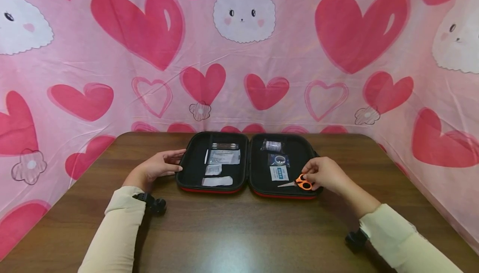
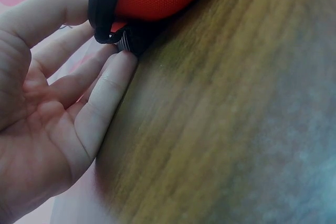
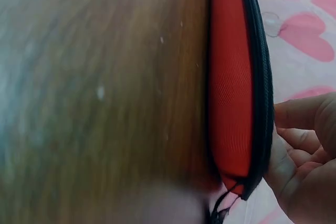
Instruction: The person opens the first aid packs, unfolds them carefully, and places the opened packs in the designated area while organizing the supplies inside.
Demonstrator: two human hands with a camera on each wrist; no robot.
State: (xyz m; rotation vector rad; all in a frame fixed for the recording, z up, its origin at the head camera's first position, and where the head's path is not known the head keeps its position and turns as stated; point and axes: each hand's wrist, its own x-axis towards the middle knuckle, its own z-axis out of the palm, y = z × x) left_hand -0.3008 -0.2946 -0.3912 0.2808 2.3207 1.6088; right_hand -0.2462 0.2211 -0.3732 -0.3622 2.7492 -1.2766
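An open zip case [image 1: 248, 181] with a black inside and red outside lies on the table. At its left edge my left hand [image 1: 161, 166] rests with fairly straight fingers; in the left wrist view that hand [image 2: 58, 93] touches the black rim [image 2: 100, 9]. Over the right half, my right hand [image 1: 324, 174] pinches the orange handles of small scissors [image 1: 304, 183], whose blades point left. The right wrist view shows the curled fingers of this hand [image 3: 310, 156] behind the case's red side [image 3: 231, 87]; the scissors are hidden there.
In the left half lie a tweezers-like item in clear wrap [image 1: 225, 146], a large white packet [image 1: 224, 157] and smaller white packets [image 1: 213, 170]. The right half holds a wrapped roll [image 1: 273, 146], a tape roll [image 1: 279, 160] and a blue-and-white packet [image 1: 279, 173]. A heart-patterned cloth [image 1: 239, 57] hangs behind.
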